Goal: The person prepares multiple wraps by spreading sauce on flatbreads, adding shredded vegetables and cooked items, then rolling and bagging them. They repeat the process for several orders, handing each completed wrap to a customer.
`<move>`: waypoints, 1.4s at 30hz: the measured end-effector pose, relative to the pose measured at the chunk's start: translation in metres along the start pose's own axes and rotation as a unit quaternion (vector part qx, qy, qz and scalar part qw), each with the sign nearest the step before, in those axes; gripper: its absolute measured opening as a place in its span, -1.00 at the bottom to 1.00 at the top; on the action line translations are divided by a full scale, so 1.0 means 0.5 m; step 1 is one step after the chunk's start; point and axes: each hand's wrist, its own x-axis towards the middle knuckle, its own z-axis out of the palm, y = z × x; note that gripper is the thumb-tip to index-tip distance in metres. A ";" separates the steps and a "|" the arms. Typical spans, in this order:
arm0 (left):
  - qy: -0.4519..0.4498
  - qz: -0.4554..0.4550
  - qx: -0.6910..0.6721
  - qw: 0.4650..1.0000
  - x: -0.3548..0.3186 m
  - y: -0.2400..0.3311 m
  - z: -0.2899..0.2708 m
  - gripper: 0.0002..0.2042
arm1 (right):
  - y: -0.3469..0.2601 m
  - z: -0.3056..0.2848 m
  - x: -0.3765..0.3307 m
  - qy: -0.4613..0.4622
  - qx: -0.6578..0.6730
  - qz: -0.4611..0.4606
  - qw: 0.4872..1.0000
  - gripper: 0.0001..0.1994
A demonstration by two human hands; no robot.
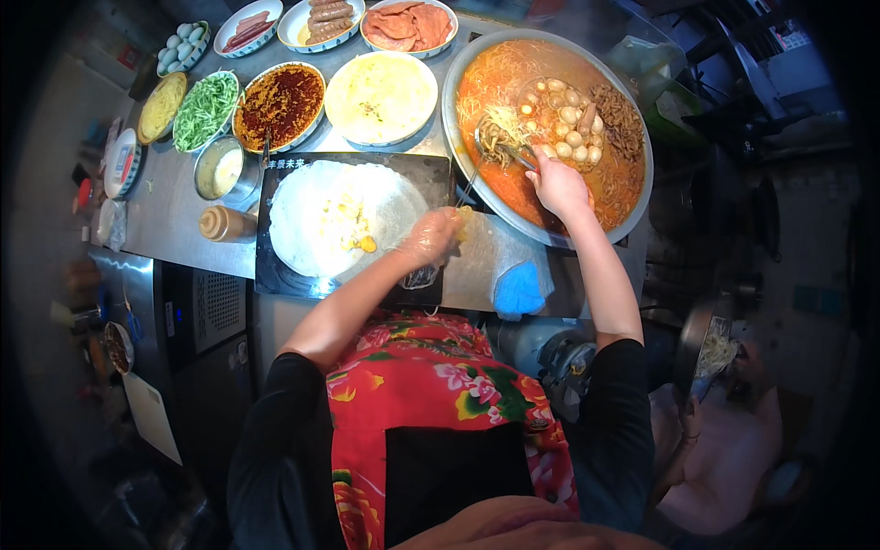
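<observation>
My left hand [431, 238], in a thin clear glove, is closed round the handle of a metal ladle [468, 188]. The ladle's bowl holds noodle-like strips and brown pieces over a big round pot [446, 101] of red broth. My right hand [559, 186] grips metal tongs [524, 158], whose tips reach the food at the ladle. Peeled eggs [575, 138] and brown strips [616, 119] lie in the broth. Left of the pot, a thin pale pancake [298, 206] with yellow bits at its middle covers a black flat cooker [426, 170].
Behind the cooker stand bowls of chilli sauce [275, 103], shredded cucumber [205, 108] and a pale yellow mixture [380, 96]. A squeeze bottle [226, 224] and metal cup [220, 171] stand left. A blue cloth [519, 291] lies at the front edge. Someone [724, 458] works at the lower right.
</observation>
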 end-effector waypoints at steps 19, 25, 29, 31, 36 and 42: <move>0.056 0.145 0.259 0.953 -0.055 -0.013 -0.057 -0.46 | 0.022 -0.210 -0.045 0.160 -0.085 0.018 0.983 -0.44; 0.097 0.019 0.091 0.991 -0.307 -0.102 -0.246 -0.62 | -0.053 -0.091 -0.001 0.028 -0.048 0.072 0.996 -0.44; 0.192 -0.037 -0.190 0.962 -0.415 -0.186 -0.311 -0.73 | -0.097 -0.169 -0.053 0.088 -0.100 0.068 0.989 -0.42; 0.251 -0.074 -0.204 0.943 -0.440 -0.217 -0.331 -0.76 | -0.126 -0.229 -0.101 0.138 -0.088 0.039 0.986 -0.43; 0.263 -0.040 -0.223 0.938 -0.452 -0.271 -0.357 -0.77 | -0.199 -0.270 -0.231 0.170 -0.008 -0.009 0.985 -0.43; 0.205 0.016 -0.173 0.963 -0.377 -0.301 -0.371 -0.77 | -0.385 -0.066 -0.222 -0.057 0.158 -0.059 0.984 -0.37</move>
